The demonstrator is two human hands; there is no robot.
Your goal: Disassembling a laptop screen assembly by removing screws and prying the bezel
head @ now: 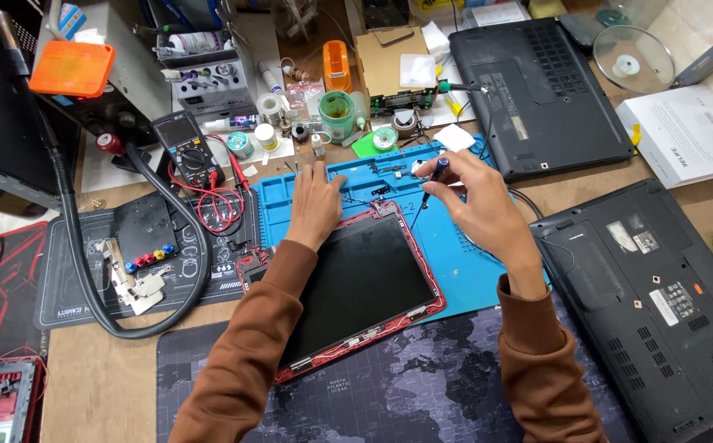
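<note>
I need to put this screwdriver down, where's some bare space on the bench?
Free: the blue mat between the red-framed screen and the right hand; the dark map mat between both sleeves. Crowded: the back edge, around the multimeter and green cup.

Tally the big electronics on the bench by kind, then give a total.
Closed black laptops lying bottom-up: 2, one at the back and one by the right hand at the near right
Red-framed screen panels: 1, under the left hand
Multimeters: 1
Total: 4
</note>
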